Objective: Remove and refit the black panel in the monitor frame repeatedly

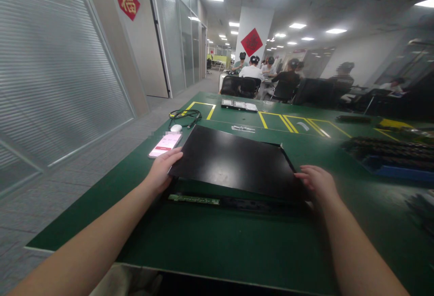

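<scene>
A large black flat panel (233, 160) lies tilted on the green table (217, 246), its near edge lifted. My left hand (162, 167) grips the panel's near left corner, thumb on top. My right hand (315, 179) holds the near right corner with fingers curled over the edge. Under the raised near edge a narrow green circuit strip (194, 199) and a dark frame show.
A phone with a pink screen (165, 145), a white mouse (176, 128) and a coiled black cable (185, 115) lie at the far left. Dark parts on a blue tray (393, 169) sit at the right. Several people sit at desks behind. Yellow tape marks the table.
</scene>
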`<state>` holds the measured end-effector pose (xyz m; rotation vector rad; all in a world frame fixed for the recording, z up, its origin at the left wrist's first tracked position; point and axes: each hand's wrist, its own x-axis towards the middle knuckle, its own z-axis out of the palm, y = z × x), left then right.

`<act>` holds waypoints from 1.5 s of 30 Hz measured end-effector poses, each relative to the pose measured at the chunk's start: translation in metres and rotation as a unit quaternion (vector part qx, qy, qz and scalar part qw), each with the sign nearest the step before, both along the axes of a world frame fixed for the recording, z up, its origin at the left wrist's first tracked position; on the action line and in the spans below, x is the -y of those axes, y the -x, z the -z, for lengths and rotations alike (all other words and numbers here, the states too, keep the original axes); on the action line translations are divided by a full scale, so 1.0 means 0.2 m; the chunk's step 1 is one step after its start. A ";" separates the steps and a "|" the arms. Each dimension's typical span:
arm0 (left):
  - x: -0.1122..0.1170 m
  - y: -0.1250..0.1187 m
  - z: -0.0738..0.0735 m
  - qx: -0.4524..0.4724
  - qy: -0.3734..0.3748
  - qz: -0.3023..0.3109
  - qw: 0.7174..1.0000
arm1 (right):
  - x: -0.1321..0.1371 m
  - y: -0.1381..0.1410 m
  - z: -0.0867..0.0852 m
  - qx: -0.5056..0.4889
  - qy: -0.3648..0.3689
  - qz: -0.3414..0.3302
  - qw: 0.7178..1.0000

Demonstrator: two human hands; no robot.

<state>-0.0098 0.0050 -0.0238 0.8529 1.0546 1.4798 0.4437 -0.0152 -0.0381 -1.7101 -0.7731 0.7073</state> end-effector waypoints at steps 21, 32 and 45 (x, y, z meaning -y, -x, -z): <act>0.00 -0.01 0.00 -0.012 0.018 -0.011 1.000 | 0.01 -0.01 0.03 0.125 0.047 -0.013 0.991; 0.00 -0.02 -0.01 -0.004 0.028 -0.004 1.000 | 0.01 0.00 0.01 0.170 0.077 -0.018 0.982; 0.00 -0.01 0.00 -0.026 0.029 0.019 0.999 | 0.00 -0.03 0.03 0.227 0.085 -0.036 0.970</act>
